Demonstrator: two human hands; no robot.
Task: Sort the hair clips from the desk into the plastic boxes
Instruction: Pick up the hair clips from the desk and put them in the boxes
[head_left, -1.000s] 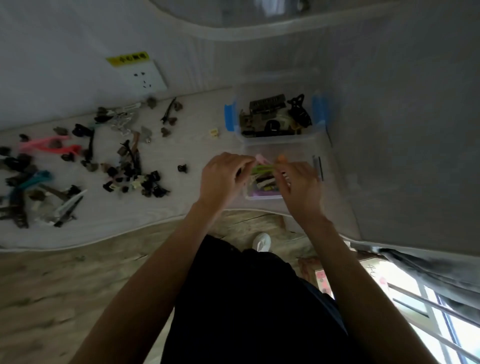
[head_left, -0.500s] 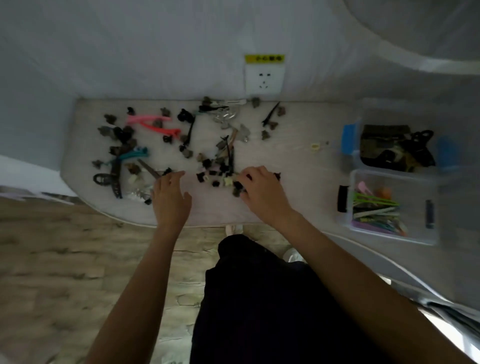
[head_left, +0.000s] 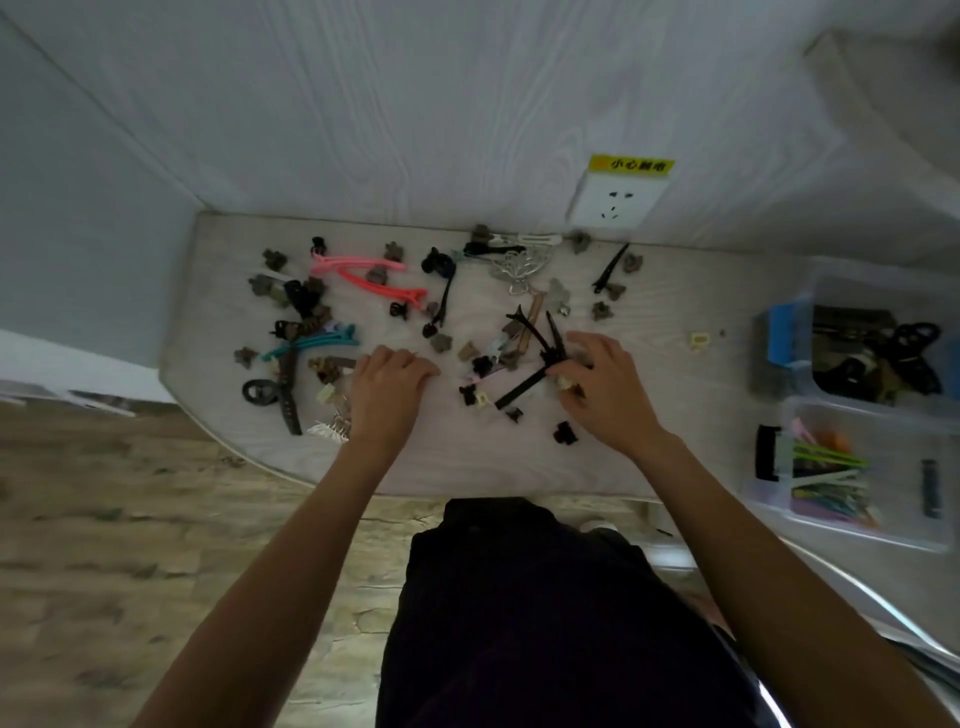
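Observation:
Many hair clips lie scattered on the pale desk (head_left: 519, 462): pink long clips (head_left: 363, 273), a teal clip (head_left: 317, 340), a silver butterfly clip (head_left: 522, 267), small brown and black claw clips. My right hand (head_left: 602, 389) rests on the pile's right side, fingers pinching a long black clip (head_left: 522, 387) and a small cream clip. My left hand (head_left: 387, 392) lies knuckles-up on the desk, fingers curled, nothing visible in it. At the right stand two clear plastic boxes: the far box (head_left: 789, 338) holds dark clips, the near box (head_left: 779, 488) holds coloured long clips.
A wall socket (head_left: 613, 205) with a yellow label sits above the desk's back edge. A small cream clip (head_left: 698, 340) lies alone between the pile and the boxes. The desk's curved front edge meets wooden floor (head_left: 130, 519); my dark-clothed lap is below.
A second ago both hands were over the near box with coloured clips. They have swung left to the pile; my right hand now grips the black clip, and my left has shifted right.

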